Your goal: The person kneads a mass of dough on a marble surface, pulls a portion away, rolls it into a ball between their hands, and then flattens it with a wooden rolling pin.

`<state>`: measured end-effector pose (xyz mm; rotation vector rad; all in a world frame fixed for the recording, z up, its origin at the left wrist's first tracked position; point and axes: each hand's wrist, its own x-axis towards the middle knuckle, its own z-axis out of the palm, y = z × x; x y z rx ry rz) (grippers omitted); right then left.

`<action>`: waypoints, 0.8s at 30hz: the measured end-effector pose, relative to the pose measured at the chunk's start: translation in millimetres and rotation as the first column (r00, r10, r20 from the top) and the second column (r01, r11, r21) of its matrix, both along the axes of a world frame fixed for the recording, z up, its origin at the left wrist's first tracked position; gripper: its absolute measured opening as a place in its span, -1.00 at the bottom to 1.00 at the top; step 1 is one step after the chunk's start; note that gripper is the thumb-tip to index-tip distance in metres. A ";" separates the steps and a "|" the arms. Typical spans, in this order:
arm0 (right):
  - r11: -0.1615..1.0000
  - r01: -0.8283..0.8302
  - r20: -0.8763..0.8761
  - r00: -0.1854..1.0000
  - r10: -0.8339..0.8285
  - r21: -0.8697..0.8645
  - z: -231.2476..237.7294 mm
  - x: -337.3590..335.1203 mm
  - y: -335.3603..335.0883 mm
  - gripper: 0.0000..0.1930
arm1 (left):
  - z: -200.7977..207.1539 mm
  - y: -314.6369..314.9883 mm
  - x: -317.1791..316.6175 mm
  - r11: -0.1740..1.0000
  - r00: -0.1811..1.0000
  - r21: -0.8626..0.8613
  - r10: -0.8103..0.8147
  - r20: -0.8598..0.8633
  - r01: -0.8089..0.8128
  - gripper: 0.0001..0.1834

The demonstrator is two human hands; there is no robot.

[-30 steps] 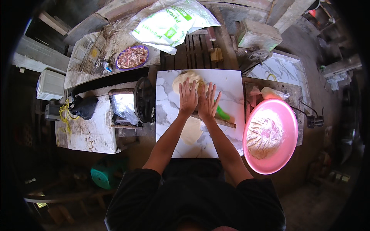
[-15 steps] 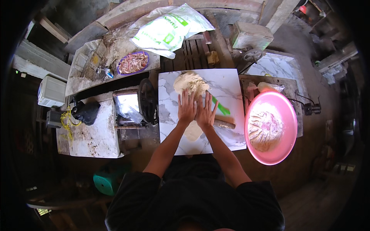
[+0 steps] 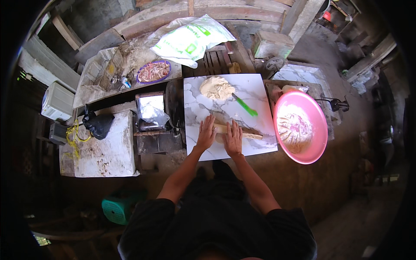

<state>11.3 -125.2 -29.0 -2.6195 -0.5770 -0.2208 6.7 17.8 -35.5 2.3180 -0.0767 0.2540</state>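
Observation:
A wooden rolling pin (image 3: 251, 135) lies crosswise on the marble-patterned white board (image 3: 197, 102). My left hand (image 3: 206, 133) rests at its left end, fingers stretched out. Flat across the pin's middle, fingers extended, lies my right hand (image 3: 234, 138). Pale dough (image 3: 219, 139) shows a little between my hands, mostly hidden by them and the pin. Toward the board's far edge sits a larger lump of dough (image 3: 216, 88). A green-handled tool (image 3: 245, 106) touches that lump with its narrow end; I cannot make out its kind.
To the right stands a pink basin (image 3: 321, 134) holding flour or dough. A hand-cranked machine with a dark wheel (image 3: 173, 104) is close on the left. Beyond are a purple dish (image 3: 168, 77) of shredded food, a white-green sack (image 3: 190, 41) and a black bag (image 3: 99, 125).
My hands have left the far dough lump and come nearer to me, onto the rolling pin. The pin has shifted left, over the smaller dough piece. The view has shifted slightly.

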 end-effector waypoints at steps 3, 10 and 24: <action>0.997 -0.013 -0.007 1.000 0.013 -0.074 -2.2 -8.2 -10.6 -0.46 | 4.4 7.6 -9.6 0.991 0.993 0.117 -0.070 0.097 0.059 -0.50; 0.989 -0.006 0.012 1.000 0.008 -0.149 -6.7 -15.3 -13.8 -0.47 | -18.3 6.0 -23.5 0.989 0.992 0.141 -0.070 0.103 0.055 -0.50; 0.978 0.031 -0.037 0.999 -0.039 -0.206 -4.0 40.3 5.8 -0.42 | -4.8 10.2 23.6 0.956 0.998 0.293 0.038 -0.056 -0.020 -0.53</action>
